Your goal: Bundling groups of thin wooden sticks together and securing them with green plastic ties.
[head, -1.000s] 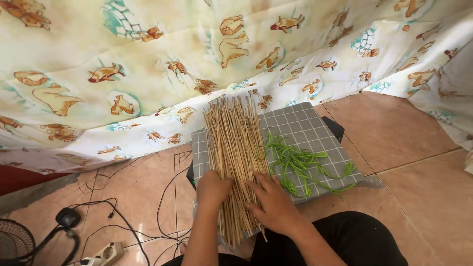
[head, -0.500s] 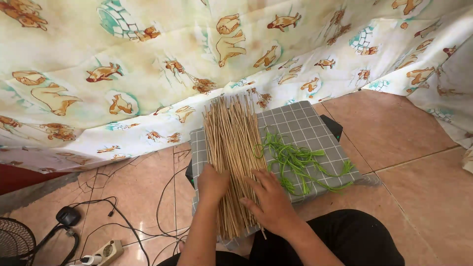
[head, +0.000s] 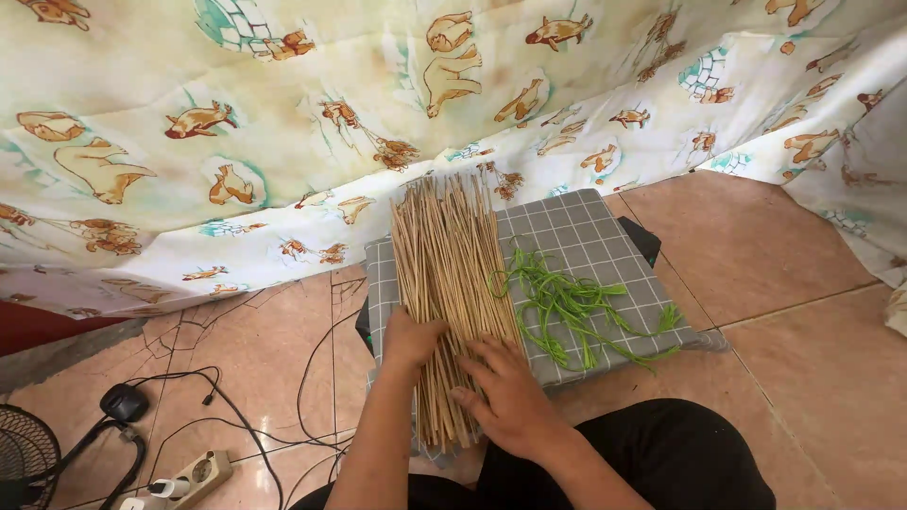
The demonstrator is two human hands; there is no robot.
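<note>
Bundle of thin tan sticks [head: 452,283] laid on a grey checked cloth [head: 595,241] over a low dark stand [head: 646,238], long axis running away from the body and leaning slightly left at the far end, tips fanning out near the animal-print sheet [head: 283,123]. Near ends hidden under both hands and partly overhanging the cloth's front edge; exact count of sticks impossible to make out. Left hand [head: 412,338] pressed flat on the bundle's left side, fingers [head: 430,331] close together, gripping nothing. Right hand [head: 505,397] spread over the lower right part, fingers [head: 477,351] splayed wide and resting on the sticks, not closed round them. Against the frame of half a second ago, little difference: same flat press of both hands, bundle in the same place and direction. Just right of the sticks, a loose tangle of green leaf strips [head: 576,307] on the cloth, one end touching the bundle. Stand mostly concealed by the cloth, only dark corners showing. Further out, tiled floor [head: 775,255], black cables [head: 236,416], a power strip [head: 189,475] and a fan [head: 24,458] cut off at the lower left corner. Dark trousers [head: 661,453] at the bottom edge.
</note>
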